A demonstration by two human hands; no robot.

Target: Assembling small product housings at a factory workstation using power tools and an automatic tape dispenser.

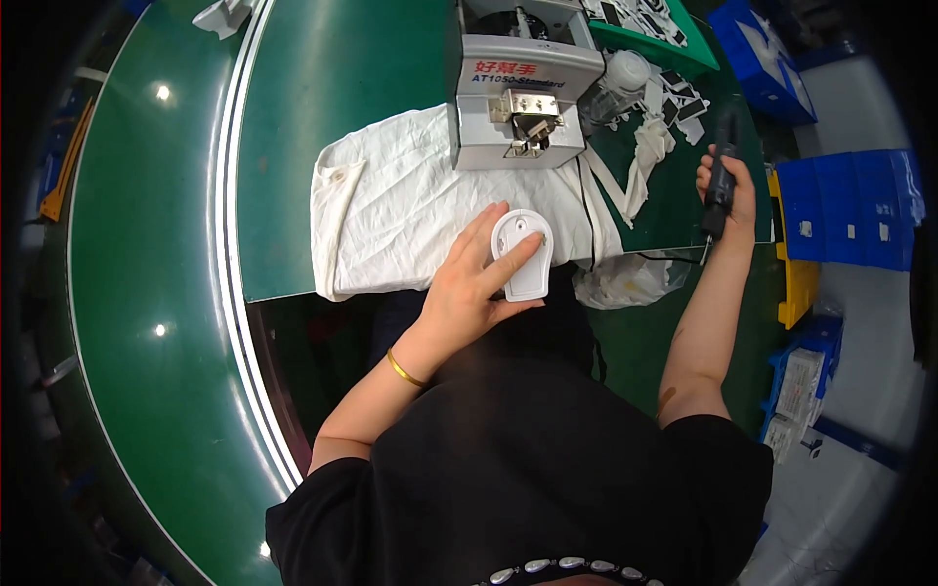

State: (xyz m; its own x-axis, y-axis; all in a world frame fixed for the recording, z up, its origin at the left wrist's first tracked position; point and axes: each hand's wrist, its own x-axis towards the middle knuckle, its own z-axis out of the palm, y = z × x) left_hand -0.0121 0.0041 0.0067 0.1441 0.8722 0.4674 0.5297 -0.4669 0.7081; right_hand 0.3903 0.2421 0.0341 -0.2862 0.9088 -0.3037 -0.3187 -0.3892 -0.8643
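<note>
My left hand grips a white plastic housing, rounded at its far end and narrower toward me. The thumb presses on its hollow inner face, where small holes show. Out to the right, my right hand is wrapped round a black electric screwdriver, whose thin metal bit points toward me. Beyond the housing stands a grey screw feeder with a metal rail mechanism at its front. Under and beside the feeder lies a white cloth, spread over the near table edge.
A green bin of white and black parts stands at the far right, with more loose parts beside it. Near the feeder is a clear plastic jar. Blue bins line the right side; a green conveyor belt runs along the left.
</note>
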